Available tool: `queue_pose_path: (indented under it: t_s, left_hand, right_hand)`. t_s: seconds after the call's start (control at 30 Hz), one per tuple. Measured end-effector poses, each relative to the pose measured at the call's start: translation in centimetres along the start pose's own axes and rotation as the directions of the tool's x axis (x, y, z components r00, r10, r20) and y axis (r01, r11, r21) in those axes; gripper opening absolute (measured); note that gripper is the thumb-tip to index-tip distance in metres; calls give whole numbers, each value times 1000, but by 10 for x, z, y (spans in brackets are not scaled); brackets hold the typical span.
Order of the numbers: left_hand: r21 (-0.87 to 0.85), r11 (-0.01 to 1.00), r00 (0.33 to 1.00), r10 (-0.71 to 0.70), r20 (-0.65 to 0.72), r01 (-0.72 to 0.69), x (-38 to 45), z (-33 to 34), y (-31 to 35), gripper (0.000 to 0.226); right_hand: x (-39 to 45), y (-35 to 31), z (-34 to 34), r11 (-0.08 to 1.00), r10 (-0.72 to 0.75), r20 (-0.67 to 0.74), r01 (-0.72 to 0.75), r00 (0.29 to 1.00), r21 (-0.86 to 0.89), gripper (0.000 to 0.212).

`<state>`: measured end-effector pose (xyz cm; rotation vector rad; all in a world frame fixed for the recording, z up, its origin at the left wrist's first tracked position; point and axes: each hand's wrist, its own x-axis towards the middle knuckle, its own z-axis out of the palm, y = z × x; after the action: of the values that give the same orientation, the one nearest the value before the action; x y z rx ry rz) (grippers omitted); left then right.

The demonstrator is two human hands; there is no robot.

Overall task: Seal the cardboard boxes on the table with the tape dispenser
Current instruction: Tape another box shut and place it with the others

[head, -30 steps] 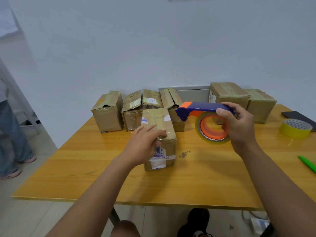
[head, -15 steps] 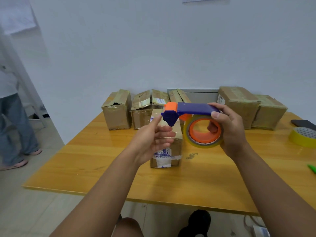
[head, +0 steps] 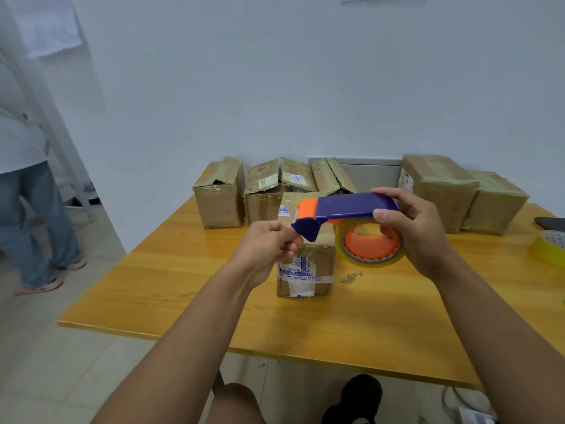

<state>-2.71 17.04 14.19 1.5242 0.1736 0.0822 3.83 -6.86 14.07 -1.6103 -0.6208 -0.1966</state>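
My right hand (head: 422, 237) grips the tape dispenser (head: 351, 206), which has a blue handle, an orange front and a clear tape roll (head: 371, 244) on an orange core. I hold it in the air just above the small cardboard box (head: 308, 264) at the table's middle. My left hand (head: 267, 250) has its fingers curled and pinches the tape end right at the dispenser's blue nose. Several more cardboard boxes line the back: an opened one (head: 218, 201) at the left, two with raised flaps (head: 272, 191) (head: 331, 177), and two taped ones (head: 437, 188) (head: 492, 201) at the right.
The wooden table (head: 183, 270) stands against a white wall. A yellow tape roll (head: 550, 250) and a dark phone (head: 550, 223) lie at its right edge. A person in jeans (head: 30, 194) stands on the floor to the left. My knee and shoe show under the table's front edge.
My left hand left the top of the small box and rose to the dispenser's nose, closing its fingers there. My right hand brought the dispenser leftward over the box.
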Motion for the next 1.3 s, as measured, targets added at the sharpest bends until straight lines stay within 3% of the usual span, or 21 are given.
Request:
queue_pose_path:
  t_s: [0.37, 0.6, 0.8, 1.03, 1.3]
  left_hand:
    - [185, 979, 983, 115, -140, -88, 10, -27, -12, 20]
    - [15, 1000, 981, -23, -192, 27, 11, -32, -29, 17]
    - [-29, 999, 970, 11, -243, -18, 11, -32, -30, 17]
    - [-4, 999, 960, 49, -276, -53, 16, -33, -27, 43]
    - [2, 1000, 970, 22, -243, -22, 21, -26, -42, 33]
  right_hand:
    - [1, 5, -29, 999, 15, 13, -15, 1000, -44, 48]
    - [0, 20, -40, 997, 48, -1, -48, 999, -58, 42]
    - [1, 25, -35, 996, 41, -5, -42, 999, -73, 36]
    - [4, 18, -37, 996, 15, -18, -17, 1000, -86, 35]
    - [-3, 27, -38, 991, 62, -15, -64, 998, -118, 34]
